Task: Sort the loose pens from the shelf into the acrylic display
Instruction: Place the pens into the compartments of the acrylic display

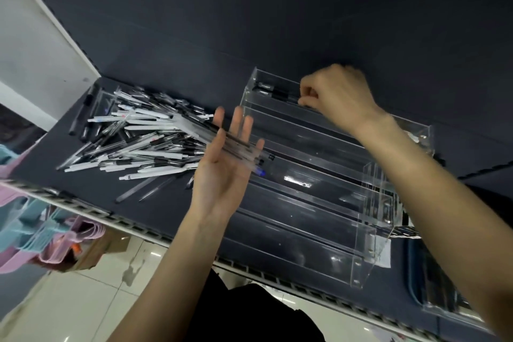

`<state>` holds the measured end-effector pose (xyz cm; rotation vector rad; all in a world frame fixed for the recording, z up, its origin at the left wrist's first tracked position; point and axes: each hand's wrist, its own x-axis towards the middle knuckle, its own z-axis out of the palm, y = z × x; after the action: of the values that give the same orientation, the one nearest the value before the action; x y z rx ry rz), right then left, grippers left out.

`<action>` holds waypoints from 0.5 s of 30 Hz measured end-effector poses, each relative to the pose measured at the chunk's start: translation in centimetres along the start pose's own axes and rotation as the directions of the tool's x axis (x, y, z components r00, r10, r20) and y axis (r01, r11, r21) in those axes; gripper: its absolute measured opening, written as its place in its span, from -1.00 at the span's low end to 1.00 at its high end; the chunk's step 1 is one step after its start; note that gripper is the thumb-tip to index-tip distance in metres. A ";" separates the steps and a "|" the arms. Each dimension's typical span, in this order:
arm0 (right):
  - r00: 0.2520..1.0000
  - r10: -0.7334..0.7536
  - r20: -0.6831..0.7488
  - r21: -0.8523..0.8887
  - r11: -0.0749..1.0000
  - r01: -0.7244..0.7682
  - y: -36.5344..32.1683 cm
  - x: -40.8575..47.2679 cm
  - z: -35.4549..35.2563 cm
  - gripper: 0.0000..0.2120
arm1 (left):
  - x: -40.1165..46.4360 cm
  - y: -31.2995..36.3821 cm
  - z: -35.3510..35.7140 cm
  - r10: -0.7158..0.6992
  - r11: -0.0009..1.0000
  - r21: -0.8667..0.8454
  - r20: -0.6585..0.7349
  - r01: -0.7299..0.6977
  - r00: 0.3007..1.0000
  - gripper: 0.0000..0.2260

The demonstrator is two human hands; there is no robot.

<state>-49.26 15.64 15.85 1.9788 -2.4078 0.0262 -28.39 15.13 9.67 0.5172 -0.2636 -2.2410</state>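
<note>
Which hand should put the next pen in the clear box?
Probably the right hand: it is already at the top row of the acrylic display, pinching a pen there. The left hand lies open, carrying spare pens it can draw from.

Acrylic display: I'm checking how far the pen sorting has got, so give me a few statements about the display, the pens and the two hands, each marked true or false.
1. The left hand lies palm up with several clear pens across it. True.
2. The right hand rests on the pile of loose pens. False: it reaches into the back tier of the acrylic display, fingers curled at a pen there.
3. The loose pens lie to the left of the display on the dark shelf. True.
4. Every tier of the display is full of pens. False: pens show only in the back tier; the nearer tiers look empty.
5. The display lies on the floor. False: it sits on the shelf.
</note>
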 end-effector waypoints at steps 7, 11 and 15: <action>0.988 -0.127 0.093 0.517 0.854 0.061 -5.1 -4.8 -1.3 -0.85 | 0.2 -1.2 1.1 -0.012 0.996 0.090 0.086 0.004 0.996 -0.61; 0.982 -0.107 0.157 0.593 0.805 -0.007 -5.0 -4.9 -0.5 -0.84 | -0.1 -1.9 1.8 -0.011 0.992 0.126 0.100 -0.002 0.995 -0.61; 0.998 0.061 -0.010 0.537 0.842 -0.046 -2.1 -4.4 -1.8 -0.86 | 0.2 -1.8 1.2 0.003 0.962 0.272 0.050 -0.017 0.999 -0.63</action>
<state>-46.36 19.56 17.49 2.0669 -2.6448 0.8135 -30.31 16.18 10.08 0.6031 -0.6052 -2.2215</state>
